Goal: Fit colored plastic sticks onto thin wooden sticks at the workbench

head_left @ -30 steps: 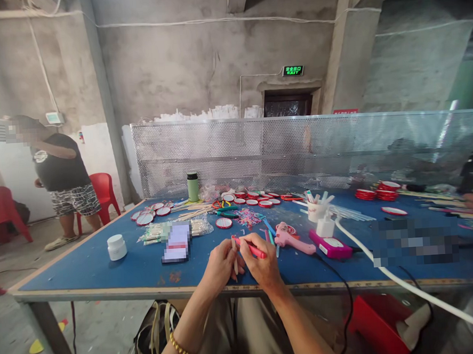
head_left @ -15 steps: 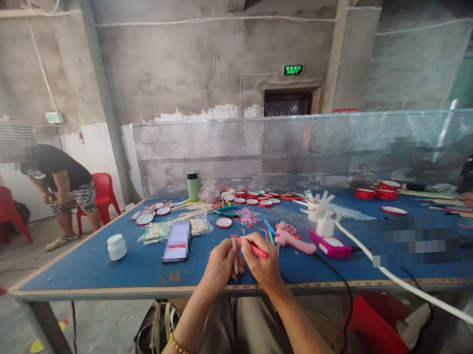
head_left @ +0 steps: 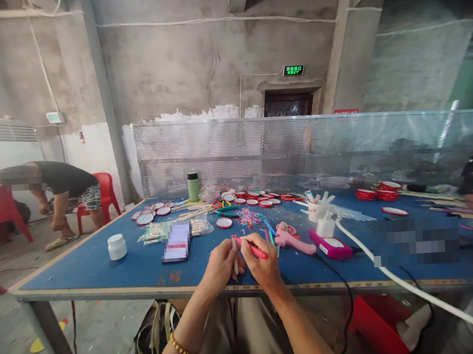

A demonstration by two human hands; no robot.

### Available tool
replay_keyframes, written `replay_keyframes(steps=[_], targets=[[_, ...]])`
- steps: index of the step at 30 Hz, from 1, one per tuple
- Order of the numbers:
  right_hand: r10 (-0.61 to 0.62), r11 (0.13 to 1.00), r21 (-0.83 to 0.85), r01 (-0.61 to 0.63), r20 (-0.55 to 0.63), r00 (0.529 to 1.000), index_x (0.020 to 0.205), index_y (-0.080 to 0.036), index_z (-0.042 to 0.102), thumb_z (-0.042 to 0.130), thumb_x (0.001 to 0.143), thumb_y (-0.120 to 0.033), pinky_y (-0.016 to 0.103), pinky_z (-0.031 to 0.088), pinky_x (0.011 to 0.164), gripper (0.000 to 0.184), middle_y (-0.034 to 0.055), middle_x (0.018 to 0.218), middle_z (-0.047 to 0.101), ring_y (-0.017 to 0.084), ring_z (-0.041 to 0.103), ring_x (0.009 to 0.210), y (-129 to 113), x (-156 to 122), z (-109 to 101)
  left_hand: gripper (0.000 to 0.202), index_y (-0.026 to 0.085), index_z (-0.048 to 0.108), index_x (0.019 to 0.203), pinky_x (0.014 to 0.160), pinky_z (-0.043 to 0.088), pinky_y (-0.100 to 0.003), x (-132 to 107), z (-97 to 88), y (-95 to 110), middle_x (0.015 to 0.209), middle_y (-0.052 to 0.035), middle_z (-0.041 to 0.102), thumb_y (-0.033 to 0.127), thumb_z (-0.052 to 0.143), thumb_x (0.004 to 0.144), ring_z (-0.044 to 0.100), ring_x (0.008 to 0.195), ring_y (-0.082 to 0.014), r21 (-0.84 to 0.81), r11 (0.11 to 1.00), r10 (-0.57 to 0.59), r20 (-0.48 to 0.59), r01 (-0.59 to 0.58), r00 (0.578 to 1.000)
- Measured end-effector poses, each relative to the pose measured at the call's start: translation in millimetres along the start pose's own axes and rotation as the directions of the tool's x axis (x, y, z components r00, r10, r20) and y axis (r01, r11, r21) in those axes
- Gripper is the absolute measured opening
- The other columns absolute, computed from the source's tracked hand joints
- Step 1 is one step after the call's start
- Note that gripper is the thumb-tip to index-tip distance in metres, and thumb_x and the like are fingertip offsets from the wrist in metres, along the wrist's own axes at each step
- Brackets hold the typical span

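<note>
My left hand is closed around a flat wooden stick, which stands nearly upright above the table's front edge. In my right hand is a red marker pen; its tip end meets the top of the stick, where red shows. Fingers partly hide that contact. Ahead of the hands lie a round red-rimmed disc and a pile of small pink and blue pieces. A pink glue gun rests just right of my right hand.
Left of my hands are a phone, a white jar and bagged sticks. To the right stand a white cup, a magenta box and a white cable. Another person bends down beyond the table.
The person at the left has bent lower, with a hand nearer the foot. My hands, the stick and the pen look almost unmoved.
</note>
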State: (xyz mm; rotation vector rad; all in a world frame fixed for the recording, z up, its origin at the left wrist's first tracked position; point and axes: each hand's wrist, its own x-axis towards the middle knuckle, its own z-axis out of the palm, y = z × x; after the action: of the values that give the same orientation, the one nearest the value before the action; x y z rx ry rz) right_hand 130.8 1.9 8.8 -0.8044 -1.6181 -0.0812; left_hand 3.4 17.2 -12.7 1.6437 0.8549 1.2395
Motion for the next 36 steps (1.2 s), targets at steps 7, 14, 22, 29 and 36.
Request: replay_keyframes(steps=[7,14,22,29,36], targets=[[-0.023,1.0,0.02,0.022,0.03,0.999,0.076,-0.02,0.062,0.051,0.092,-0.022,0.022,0.047,0.058,0.019,0.0004,0.067,0.065,0.013,0.06,0.058,-1.3,0.8,-0.4,0.036,0.018,0.051,0.084,0.036,0.04,-0.019,-0.6,1.0,1.7,0.058,0.0011,0.06,0.053,0.044,0.09,0.051,0.041,-0.0104,0.033,0.999,0.01,-0.01,-0.01,1.0],[-0.039,0.999,0.021,0.038,0.037,0.999,0.078,-0.02,0.062,0.051,0.092,-0.021,0.022,0.047,0.059,0.018,0.0007,0.068,0.066,0.013,0.062,0.059,-0.6,1.7,-0.4,0.036,0.018,0.05,0.082,0.036,0.039,-0.019,-1.0,1.3,2.7,0.058,0.0012,0.06,0.053,0.044,0.09,0.05,0.041,-0.0099,0.041,0.999,0.003,-0.012,-0.002,1.0],[-0.045,0.999,0.028,0.044,0.03,0.999,0.077,-0.02,0.062,0.051,0.092,-0.019,0.022,0.047,0.059,0.018,0.001,0.069,0.066,0.013,0.062,0.06,0.5,-0.6,-0.1,0.036,0.018,0.05,0.083,0.035,0.038,-0.018,-0.3,1.7,0.7,0.058,0.001,0.061,0.053,0.044,0.09,0.051,0.04,-0.0098,0.04,0.999,0.01,-0.007,-0.01,1.0],[-0.038,0.999,0.022,0.038,0.011,0.999,0.078,-0.02,0.062,0.051,0.091,-0.019,0.022,0.048,0.06,0.017,0.0007,0.069,0.066,0.013,0.062,0.06,1.7,1.1,0.8,0.036,0.018,0.05,0.083,0.036,0.04,-0.019,0.2,1.0,-0.3,0.059,0.0004,0.062,0.053,0.046,0.089,0.052,0.041,-0.0103,0.021,1.0,-0.001,0.0,0.001,1.0],[-0.035,0.999,0.016,0.035,0.011,0.999,0.077,-0.02,0.062,0.051,0.091,-0.02,0.023,0.049,0.062,0.018,0.0012,0.07,0.067,0.013,0.063,0.063,1.0,2.0,1.2,0.035,0.018,0.049,0.082,0.036,0.04,-0.018,-0.8,1.6,4.5,0.058,0.0006,0.061,0.052,0.045,0.09,0.051,0.04,-0.0098,0.031,1.0,-0.001,-0.004,0.001,1.0]])
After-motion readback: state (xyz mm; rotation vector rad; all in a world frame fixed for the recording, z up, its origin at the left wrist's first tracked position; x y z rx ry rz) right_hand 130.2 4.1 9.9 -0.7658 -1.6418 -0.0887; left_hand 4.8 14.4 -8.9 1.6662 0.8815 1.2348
